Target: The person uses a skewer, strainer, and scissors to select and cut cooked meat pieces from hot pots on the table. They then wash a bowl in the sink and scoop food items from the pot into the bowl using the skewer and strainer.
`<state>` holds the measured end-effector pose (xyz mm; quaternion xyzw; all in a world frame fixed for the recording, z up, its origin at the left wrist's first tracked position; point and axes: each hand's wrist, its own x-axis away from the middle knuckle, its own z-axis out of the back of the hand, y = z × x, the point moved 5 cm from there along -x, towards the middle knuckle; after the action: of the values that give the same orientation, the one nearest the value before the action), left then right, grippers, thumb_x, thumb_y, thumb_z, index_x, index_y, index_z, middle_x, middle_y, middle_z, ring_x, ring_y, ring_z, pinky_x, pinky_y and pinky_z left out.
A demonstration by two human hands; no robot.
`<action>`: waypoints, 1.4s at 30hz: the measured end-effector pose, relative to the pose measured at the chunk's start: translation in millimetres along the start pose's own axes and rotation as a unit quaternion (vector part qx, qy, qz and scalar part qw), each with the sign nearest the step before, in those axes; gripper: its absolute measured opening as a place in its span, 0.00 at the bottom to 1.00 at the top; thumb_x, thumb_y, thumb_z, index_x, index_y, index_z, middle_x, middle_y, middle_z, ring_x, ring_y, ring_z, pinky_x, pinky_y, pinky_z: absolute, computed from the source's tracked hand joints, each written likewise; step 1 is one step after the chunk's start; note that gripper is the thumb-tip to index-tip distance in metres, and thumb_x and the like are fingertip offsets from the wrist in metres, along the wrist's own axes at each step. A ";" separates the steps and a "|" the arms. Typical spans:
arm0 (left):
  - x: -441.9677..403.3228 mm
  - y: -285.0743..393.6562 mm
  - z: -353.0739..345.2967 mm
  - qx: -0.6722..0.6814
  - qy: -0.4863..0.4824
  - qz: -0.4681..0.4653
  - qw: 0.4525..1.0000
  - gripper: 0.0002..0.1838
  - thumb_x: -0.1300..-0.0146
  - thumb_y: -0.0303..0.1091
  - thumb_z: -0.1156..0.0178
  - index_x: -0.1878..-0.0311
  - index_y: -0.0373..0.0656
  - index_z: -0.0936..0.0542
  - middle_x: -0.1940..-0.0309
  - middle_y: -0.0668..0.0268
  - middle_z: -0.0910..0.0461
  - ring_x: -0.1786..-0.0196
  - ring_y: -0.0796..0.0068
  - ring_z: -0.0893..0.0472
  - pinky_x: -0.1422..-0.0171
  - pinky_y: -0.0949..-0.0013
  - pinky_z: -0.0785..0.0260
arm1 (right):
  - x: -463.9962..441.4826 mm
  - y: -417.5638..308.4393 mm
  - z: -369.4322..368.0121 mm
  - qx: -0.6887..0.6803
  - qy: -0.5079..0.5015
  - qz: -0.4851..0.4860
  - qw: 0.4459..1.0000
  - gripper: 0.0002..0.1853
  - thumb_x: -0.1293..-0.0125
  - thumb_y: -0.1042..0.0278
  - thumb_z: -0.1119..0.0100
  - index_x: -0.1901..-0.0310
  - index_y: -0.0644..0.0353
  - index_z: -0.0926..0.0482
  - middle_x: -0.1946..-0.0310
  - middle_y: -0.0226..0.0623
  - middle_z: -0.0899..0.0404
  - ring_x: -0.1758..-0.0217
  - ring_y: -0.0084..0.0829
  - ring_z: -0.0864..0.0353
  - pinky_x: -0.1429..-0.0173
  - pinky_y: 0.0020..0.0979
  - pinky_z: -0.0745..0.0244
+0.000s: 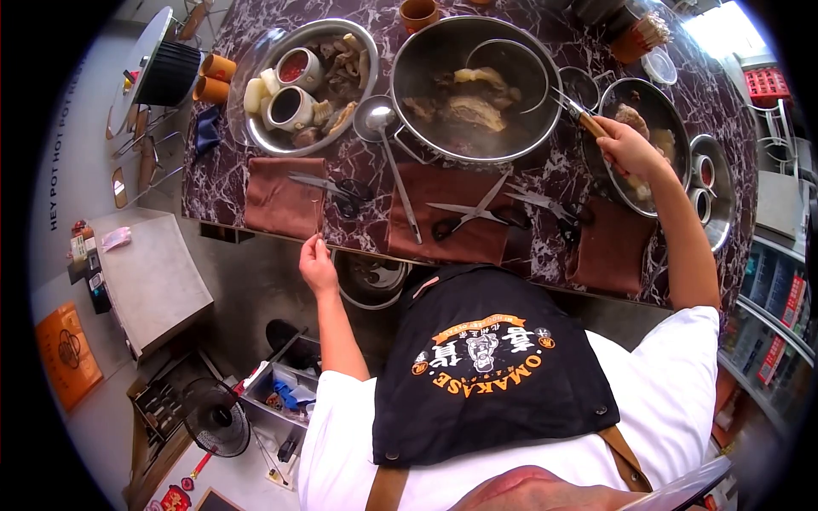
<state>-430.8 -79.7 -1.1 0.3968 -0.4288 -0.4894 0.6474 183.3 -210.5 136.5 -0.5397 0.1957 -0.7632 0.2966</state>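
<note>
My right hand (635,152) is wrapped round the wooden handle of a wire strainer (590,124); its round rim reaches into the large steaming pot (400,102). Pieces of meat (477,115) lie in that pot. Low at the table's front edge, my left hand (317,266) pinches a thin metal utensil (319,220) whose exact kind is too small to tell. It stands over a folded brown cloth (271,204). Close by lies a pair of scissors (341,189). A long-handled ladle (394,157) rests between the pot and the cloths.
An oval platter (368,51) with meat and dip cups stands left of the pot. On the right are a pan (603,166) of meat and a steel tray (724,204). More scissors (473,213) lie along the front. A skewer holder (630,44) stands behind.
</note>
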 end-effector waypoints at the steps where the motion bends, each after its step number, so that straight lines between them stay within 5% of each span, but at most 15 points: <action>1: 2.6 -1.9 -3.0 0.006 0.000 0.008 1.000 0.08 0.31 0.28 0.44 0.54 0.36 0.20 0.74 0.75 0.27 0.72 0.88 0.33 0.70 0.82 0.40 | 0.1 -0.6 4.8 0.052 0.049 0.034 0.997 0.26 0.30 0.68 0.52 0.30 0.50 0.37 0.76 0.30 0.28 0.82 0.23 0.31 0.78 0.26 0.35; 3: 9.7 -8.5 -3.6 -0.007 0.001 0.014 1.000 0.08 0.31 0.29 0.44 0.54 0.36 0.20 0.74 0.75 0.27 0.73 0.88 0.32 0.70 0.82 0.40 | -12.9 11.5 11.4 0.104 0.095 0.068 0.988 0.25 0.31 0.67 0.51 0.32 0.50 0.35 0.73 0.38 0.22 0.79 0.32 0.23 0.73 0.34 0.28; 5: 18.2 -18.1 -1.7 -0.019 0.005 0.010 1.000 0.08 0.31 0.29 0.44 0.54 0.36 0.20 0.75 0.76 0.27 0.74 0.88 0.33 0.70 0.82 0.41 | -23.4 17.2 23.7 0.319 0.296 0.313 0.844 0.27 0.32 0.67 0.51 0.31 0.49 0.37 0.64 0.53 0.18 0.67 0.50 0.18 0.60 0.46 0.25; 8: 30.0 -29.2 5.8 -0.022 0.014 0.031 0.999 0.08 0.31 0.29 0.44 0.54 0.36 0.20 0.75 0.76 0.28 0.74 0.88 0.33 0.71 0.82 0.41 | -19.6 -16.9 8.4 0.335 0.281 0.175 0.882 0.28 0.33 0.66 0.51 0.30 0.47 0.38 0.61 0.59 0.20 0.61 0.59 0.20 0.52 0.52 0.28; 13: 38.8 -34.5 13.0 0.005 0.025 0.074 0.997 0.08 0.30 0.28 0.45 0.53 0.35 0.21 0.73 0.76 0.28 0.72 0.88 0.33 0.67 0.83 0.41 | -46.9 -34.1 -11.5 0.409 0.281 0.172 0.851 0.30 0.32 0.65 0.53 0.28 0.41 0.41 0.67 0.54 0.18 0.64 0.55 0.18 0.56 0.52 0.24; 16: 37.8 -33.2 12.8 0.003 0.028 0.053 0.998 0.08 0.30 0.28 0.45 0.53 0.36 0.21 0.73 0.76 0.28 0.72 0.89 0.33 0.68 0.83 0.41 | -58.0 -42.7 -21.2 0.415 0.227 0.121 0.872 0.29 0.33 0.65 0.53 0.29 0.44 0.38 0.63 0.57 0.19 0.59 0.56 0.19 0.52 0.50 0.24; 20: 33.7 -25.6 1.3 -0.026 0.009 0.032 0.999 0.08 0.31 0.29 0.44 0.54 0.36 0.20 0.73 0.75 0.26 0.73 0.88 0.32 0.69 0.81 0.39 | -85.2 -28.7 -0.3 0.322 0.170 0.176 0.914 0.26 0.34 0.68 0.51 0.33 0.53 0.35 0.54 0.57 0.20 0.48 0.56 0.22 0.45 0.45 0.27; 23: 28.6 -4.1 -20.5 -0.047 -0.029 0.015 0.998 0.09 0.31 0.28 0.44 0.53 0.35 0.20 0.71 0.74 0.24 0.72 0.87 0.30 0.67 0.80 0.36 | -92.5 -21.2 14.2 0.312 0.160 0.246 0.904 0.25 0.34 0.68 0.49 0.34 0.55 0.33 0.58 0.51 0.18 0.52 0.49 0.19 0.47 0.41 0.25; 25: 18.1 12.5 -45.4 -0.100 -0.072 -0.003 0.992 0.10 0.33 0.28 0.44 0.53 0.34 0.20 0.68 0.70 0.20 0.67 0.82 0.25 0.61 0.77 0.31 | -85.6 -27.0 8.0 0.212 0.032 0.161 0.963 0.24 0.35 0.69 0.48 0.36 0.54 0.31 0.69 0.40 0.20 0.68 0.35 0.20 0.61 0.34 0.24; 26: 13.0 25.5 -60.1 -0.129 -0.091 -0.031 0.987 0.11 0.33 0.30 0.43 0.53 0.34 0.20 0.66 0.66 0.18 0.63 0.78 0.22 0.56 0.73 0.29 | -83.7 -24.6 9.5 0.210 0.035 0.160 0.964 0.24 0.35 0.69 0.48 0.36 0.54 0.31 0.69 0.40 0.20 0.68 0.35 0.20 0.61 0.34 0.24; 28: 1.4 59.2 -94.8 -0.135 -0.136 -0.091 0.977 0.11 0.32 0.31 0.44 0.54 0.34 0.19 0.68 0.68 0.19 0.65 0.81 0.24 0.59 0.75 0.31 | -85.3 -10.9 9.2 0.107 -0.007 0.043 0.993 0.23 0.35 0.71 0.49 0.37 0.53 0.28 0.76 0.30 0.28 0.79 0.23 0.30 0.75 0.27 0.31; 29: -1.4 83.4 -110.4 -0.155 -0.143 -0.119 0.970 0.11 0.34 0.32 0.43 0.54 0.36 0.19 0.67 0.63 0.18 0.65 0.74 0.21 0.57 0.71 0.29 | -77.8 -11.2 7.7 0.075 -0.014 0.059 0.995 0.23 0.33 0.72 0.50 0.36 0.52 0.28 0.79 0.27 0.31 0.84 0.20 0.35 0.82 0.23 0.39; 35: -31.9 160.7 -194.5 -0.267 -0.193 -0.208 0.921 0.12 0.37 0.39 0.44 0.55 0.46 0.17 0.64 0.54 0.16 0.57 0.52 0.17 0.54 0.58 0.26 | -50.8 1.9 17.8 -0.037 -0.019 0.042 0.998 0.27 0.31 0.73 0.53 0.30 0.51 0.35 0.80 0.24 0.34 0.85 0.17 0.38 0.83 0.21 0.43; 42: -59.2 173.5 -300.7 -0.435 -0.245 -0.216 0.839 0.14 0.41 0.38 0.48 0.57 0.52 0.15 0.57 0.56 0.16 0.51 0.52 0.18 0.47 0.55 0.26 | -24.6 4.0 10.0 -0.058 0.001 0.050 0.997 0.28 0.30 0.71 0.49 0.29 0.52 0.37 0.78 0.21 0.35 0.81 0.15 0.38 0.79 0.19 0.42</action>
<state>-105.2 42.0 55.5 0.0240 -0.2203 -0.8341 0.5051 199.5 -196.9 120.0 -0.5445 0.2671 -0.7352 0.3026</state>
